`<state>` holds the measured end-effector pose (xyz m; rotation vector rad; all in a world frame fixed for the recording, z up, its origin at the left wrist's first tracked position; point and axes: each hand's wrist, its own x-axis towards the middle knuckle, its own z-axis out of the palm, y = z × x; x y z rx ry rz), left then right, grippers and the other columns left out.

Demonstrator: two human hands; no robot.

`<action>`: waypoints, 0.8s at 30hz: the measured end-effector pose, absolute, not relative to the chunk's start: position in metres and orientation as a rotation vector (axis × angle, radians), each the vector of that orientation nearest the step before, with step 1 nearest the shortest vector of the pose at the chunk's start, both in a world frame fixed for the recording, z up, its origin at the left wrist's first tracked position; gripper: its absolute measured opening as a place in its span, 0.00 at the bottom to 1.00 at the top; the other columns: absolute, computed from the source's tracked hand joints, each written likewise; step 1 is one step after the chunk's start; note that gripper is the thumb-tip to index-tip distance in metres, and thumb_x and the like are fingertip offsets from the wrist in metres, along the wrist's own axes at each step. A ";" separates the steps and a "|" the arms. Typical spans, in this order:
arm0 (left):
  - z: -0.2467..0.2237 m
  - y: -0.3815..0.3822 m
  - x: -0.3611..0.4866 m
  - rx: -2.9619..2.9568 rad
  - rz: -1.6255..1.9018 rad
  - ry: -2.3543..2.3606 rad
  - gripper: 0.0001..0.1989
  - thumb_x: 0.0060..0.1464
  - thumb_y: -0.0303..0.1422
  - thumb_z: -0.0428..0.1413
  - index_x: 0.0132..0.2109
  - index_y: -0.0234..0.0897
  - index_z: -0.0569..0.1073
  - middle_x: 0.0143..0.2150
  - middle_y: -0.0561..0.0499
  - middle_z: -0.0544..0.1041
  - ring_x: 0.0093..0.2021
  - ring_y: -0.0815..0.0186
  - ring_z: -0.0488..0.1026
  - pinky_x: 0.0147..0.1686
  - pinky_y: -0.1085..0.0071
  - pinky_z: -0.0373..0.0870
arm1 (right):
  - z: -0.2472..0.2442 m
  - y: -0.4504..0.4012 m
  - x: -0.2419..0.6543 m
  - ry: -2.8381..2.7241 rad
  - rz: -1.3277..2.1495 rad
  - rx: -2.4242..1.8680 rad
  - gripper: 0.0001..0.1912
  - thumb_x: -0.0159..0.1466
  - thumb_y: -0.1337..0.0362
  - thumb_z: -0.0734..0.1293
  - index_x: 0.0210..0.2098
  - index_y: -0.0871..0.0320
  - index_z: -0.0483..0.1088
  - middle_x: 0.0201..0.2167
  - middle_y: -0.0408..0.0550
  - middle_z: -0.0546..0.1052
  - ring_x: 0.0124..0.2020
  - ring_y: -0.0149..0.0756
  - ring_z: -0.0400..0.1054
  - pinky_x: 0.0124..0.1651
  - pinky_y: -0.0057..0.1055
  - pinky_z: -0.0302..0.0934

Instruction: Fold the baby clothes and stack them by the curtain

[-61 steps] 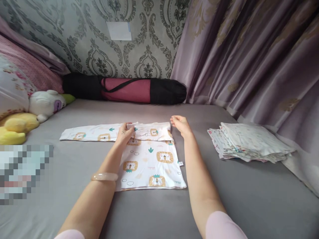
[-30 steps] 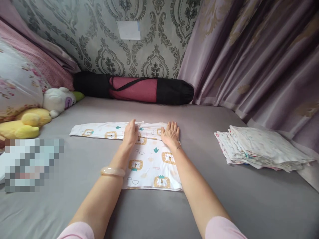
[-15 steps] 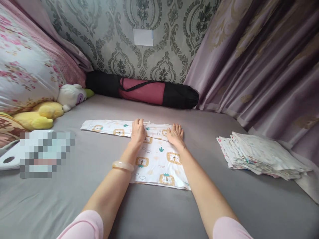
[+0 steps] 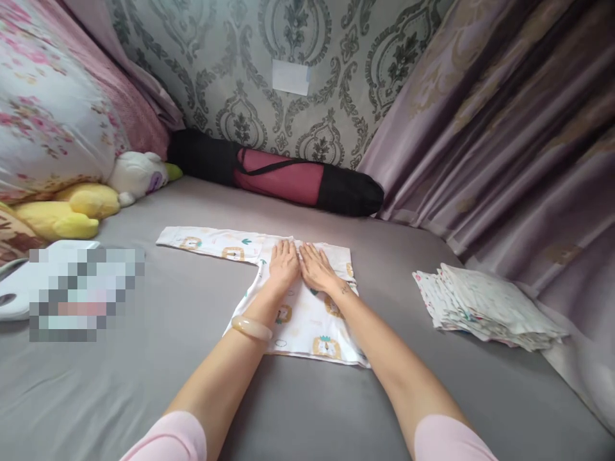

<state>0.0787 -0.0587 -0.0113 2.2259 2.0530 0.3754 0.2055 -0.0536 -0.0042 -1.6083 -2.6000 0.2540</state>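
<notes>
A white long-sleeved child's shirt (image 4: 307, 336) printed with lion heads and green leaves lies flat on the grey sheet. One sleeve stretches out to the left, while the right side is folded inward over the body. My left hand (image 4: 284, 264) rests palm down on the upper middle of the shirt, fingers stretched out. Close beside it, my right hand (image 4: 318, 269) also lies flat on the fabric with fingers extended. Neither hand grips the cloth. My forearms cover parts of the shirt's lower sides.
A stack of folded clothes (image 4: 490, 307) sits at the right. Along the wall lies a black and red rolled bag (image 4: 283, 176). Yellow and white plush toys (image 4: 137, 176) and a flowered pillow (image 4: 48, 115) are at the left, near a white object (image 4: 62, 256) partly pixelated.
My right hand has slid left from the folded right edge toward the shirt's middle. My left hand has shifted slightly right and flattened, its fingers now straight.
</notes>
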 end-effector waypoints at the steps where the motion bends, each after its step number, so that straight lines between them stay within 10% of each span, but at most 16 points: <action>1: -0.013 -0.059 0.077 2.219 0.370 2.060 0.28 0.66 0.31 0.38 0.69 0.22 0.57 0.70 0.33 0.57 0.72 0.52 0.51 0.68 0.57 0.49 | -0.007 -0.054 0.204 -2.596 0.263 -1.609 0.32 0.72 0.60 0.47 0.72 0.66 0.47 0.73 0.53 0.47 0.74 0.40 0.36 0.73 0.43 0.31; 24: -0.020 -0.052 0.070 2.159 0.207 2.015 0.37 0.66 0.48 0.36 0.71 0.23 0.50 0.74 0.37 0.47 0.74 0.51 0.44 0.70 0.50 0.43 | -0.004 -0.056 0.268 -2.204 0.304 -2.206 0.39 0.72 0.51 0.45 0.72 0.75 0.40 0.74 0.61 0.39 0.74 0.47 0.32 0.72 0.43 0.30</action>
